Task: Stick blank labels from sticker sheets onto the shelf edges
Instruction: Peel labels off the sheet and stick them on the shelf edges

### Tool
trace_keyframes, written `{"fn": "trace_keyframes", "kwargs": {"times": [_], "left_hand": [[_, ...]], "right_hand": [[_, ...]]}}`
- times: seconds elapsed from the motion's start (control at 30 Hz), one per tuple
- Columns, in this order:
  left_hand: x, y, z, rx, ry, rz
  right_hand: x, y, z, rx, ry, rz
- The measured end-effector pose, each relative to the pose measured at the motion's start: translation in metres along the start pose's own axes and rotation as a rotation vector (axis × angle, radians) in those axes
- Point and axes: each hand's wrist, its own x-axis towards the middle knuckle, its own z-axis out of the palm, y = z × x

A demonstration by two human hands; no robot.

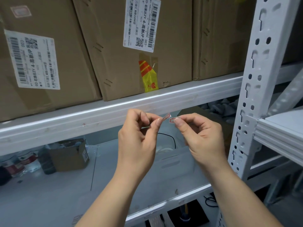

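Red-bordered label pinched in right hand fingers; left hand fingers pinch the backing strip; both just below the shelf edge; peeling appears complete; next, press label flat onto the edge.

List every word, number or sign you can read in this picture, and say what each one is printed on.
"0D-石家庄ZY 4-高新JP" and "003": left shipping label on a cardboard box.
"0D-石家庄ZY 4-高新JP" and "003-": middle shipping label, printed sideways.
Barcodes, QR codes and fine print on both: too small to read.
Red-and-yellow tape: symbol only, unreadable.
Small red-bordered stickers in the hands: no text visible.
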Motion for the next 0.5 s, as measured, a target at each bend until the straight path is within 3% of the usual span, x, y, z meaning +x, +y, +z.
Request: {"fn": "trace_keyframes", "kwargs": {"times": [0.5], "left_hand": [[-0.013, -0.009, -0.050, -0.008, 0.010, 0.006]], "right_hand": [[-0.014, -0.013, 0.050, -0.192, -0.144, -0.094]]}}
